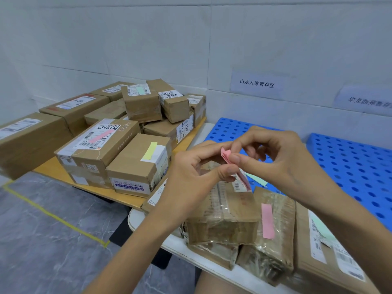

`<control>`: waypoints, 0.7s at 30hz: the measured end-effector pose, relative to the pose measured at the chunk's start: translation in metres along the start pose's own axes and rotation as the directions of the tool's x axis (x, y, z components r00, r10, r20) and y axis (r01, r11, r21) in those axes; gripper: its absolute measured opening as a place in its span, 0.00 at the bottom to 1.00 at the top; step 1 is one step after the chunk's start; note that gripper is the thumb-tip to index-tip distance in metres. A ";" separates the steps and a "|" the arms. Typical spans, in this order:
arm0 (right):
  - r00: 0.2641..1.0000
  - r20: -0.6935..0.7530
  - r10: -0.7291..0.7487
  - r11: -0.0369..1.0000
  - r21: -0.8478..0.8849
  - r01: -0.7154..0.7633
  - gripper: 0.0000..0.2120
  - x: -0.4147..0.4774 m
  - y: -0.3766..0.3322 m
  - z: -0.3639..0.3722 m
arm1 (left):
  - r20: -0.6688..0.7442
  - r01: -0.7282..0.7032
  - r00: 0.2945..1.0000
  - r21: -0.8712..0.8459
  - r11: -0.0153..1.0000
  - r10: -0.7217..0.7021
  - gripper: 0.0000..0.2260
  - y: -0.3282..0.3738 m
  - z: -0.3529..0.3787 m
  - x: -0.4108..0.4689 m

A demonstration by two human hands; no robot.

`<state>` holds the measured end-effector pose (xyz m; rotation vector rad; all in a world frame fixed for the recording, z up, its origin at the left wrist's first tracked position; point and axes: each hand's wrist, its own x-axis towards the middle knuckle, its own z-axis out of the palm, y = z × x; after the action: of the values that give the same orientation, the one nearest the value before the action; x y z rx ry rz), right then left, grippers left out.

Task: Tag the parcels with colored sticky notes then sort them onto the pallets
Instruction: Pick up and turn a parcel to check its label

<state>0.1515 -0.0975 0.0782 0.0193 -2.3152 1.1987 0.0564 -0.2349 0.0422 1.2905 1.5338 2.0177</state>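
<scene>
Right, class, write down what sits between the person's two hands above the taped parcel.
In the head view, a small stack of pink sticky notes sits between the left hand and the right hand; both pinch it.

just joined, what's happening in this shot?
A person is tagging parcels. The left hand and right hand pinch a small stack of pink sticky notes above a taped parcel on the white table. The parcel beside it already carries a pink note. Several boxes in the pile on the wooden table have pink, yellow or green notes. No parcels show on the blue pallets.
</scene>
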 end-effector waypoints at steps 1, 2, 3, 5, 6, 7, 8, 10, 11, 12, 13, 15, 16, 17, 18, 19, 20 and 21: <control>1.000 -0.009 0.004 1.000 -0.008 -0.004 0.07 0.000 0.000 0.001 | -0.005 0.001 1.000 0.007 1.000 -0.001 0.11 0.000 0.001 0.000; 1.000 -0.015 0.005 1.000 -0.021 -0.005 0.07 -0.001 -0.001 0.001 | -0.006 0.010 1.000 0.006 1.000 -0.010 0.11 0.000 0.002 0.000; 1.000 -0.025 0.000 0.999 -0.048 -0.001 0.06 -0.001 0.000 0.002 | -0.006 0.029 1.000 -0.001 1.000 -0.029 0.10 0.000 0.003 0.000; 0.997 -0.068 -0.021 0.993 -0.119 0.012 0.07 -0.002 0.001 0.005 | -0.022 0.082 0.996 -0.036 0.996 -0.082 0.11 0.001 0.006 0.000; 0.995 -0.099 -0.030 0.990 -0.142 0.016 0.08 -0.004 0.002 0.007 | -0.039 0.105 0.993 -0.067 0.992 -0.107 0.11 0.001 0.007 0.000; 0.991 -0.130 -0.045 0.984 -0.174 0.022 0.08 -0.005 0.002 0.008 | -0.059 0.125 0.990 -0.105 0.987 -0.131 0.11 0.001 0.007 0.000; 0.986 -0.155 -0.068 0.975 -0.220 0.033 0.07 -0.006 0.003 0.009 | -0.078 0.144 0.985 -0.141 0.980 -0.155 0.11 0.001 0.008 0.000; 0.977 -0.182 -0.115 0.948 -0.313 0.053 0.04 -0.007 0.006 0.012 | -0.104 0.172 0.976 -0.187 0.967 -0.193 0.11 0.001 0.009 0.000; 0.974 -0.189 -0.128 0.935 -0.350 0.055 0.03 -0.007 0.008 0.014 | -0.114 0.179 0.972 -0.196 0.964 -0.203 0.11 0.000 0.010 0.001; 0.970 -0.193 -0.145 0.918 -0.392 0.060 0.03 -0.007 0.010 0.016 | -0.125 0.182 0.970 -0.193 0.964 -0.208 0.11 -0.001 0.011 0.001; 0.968 -0.188 -0.168 0.897 -0.437 0.071 0.04 -0.006 0.013 0.018 | -0.138 0.182 0.968 -0.182 0.966 -0.208 0.11 -0.001 0.013 0.001; 0.967 -0.163 -0.198 0.869 -0.486 0.096 0.05 -0.005 0.016 0.023 | -0.156 0.181 0.966 -0.162 0.970 -0.207 0.12 -0.001 0.014 0.001; 0.969 -0.156 -0.191 0.873 -0.478 0.096 0.05 -0.003 0.016 0.025 | -0.163 0.187 0.964 -0.157 0.970 -0.212 0.13 -0.002 0.014 0.001; 0.974 -0.157 -0.166 0.894 -0.441 0.081 0.05 -0.002 0.016 0.026 | -0.172 0.197 0.960 -0.153 0.968 -0.222 0.13 -0.003 0.013 0.002; 0.979 -0.167 -0.120 0.926 -0.375 0.050 0.06 0.000 0.017 0.025 | -0.182 0.210 0.955 -0.146 0.967 -0.235 0.13 -0.004 0.011 0.002; 0.982 -0.177 -0.062 0.956 -0.293 0.008 0.06 0.002 0.018 0.023 | -0.191 0.227 0.949 -0.136 0.964 -0.250 0.13 -0.006 0.009 0.002; 0.983 -0.183 -0.002 0.979 -0.202 -0.035 0.06 0.005 0.019 0.020 | -0.199 0.246 0.943 -0.128 0.961 -0.268 0.14 -0.008 0.006 0.003; 0.979 -0.194 0.056 0.992 -0.103 -0.077 0.06 0.007 0.020 0.016 | -0.208 0.266 0.935 -0.124 0.956 -0.287 0.14 -0.009 0.002 0.002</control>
<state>0.1336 -0.0959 0.0590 -0.2056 -2.2233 1.0538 0.0541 -0.2286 0.0354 0.7806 1.5908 2.0740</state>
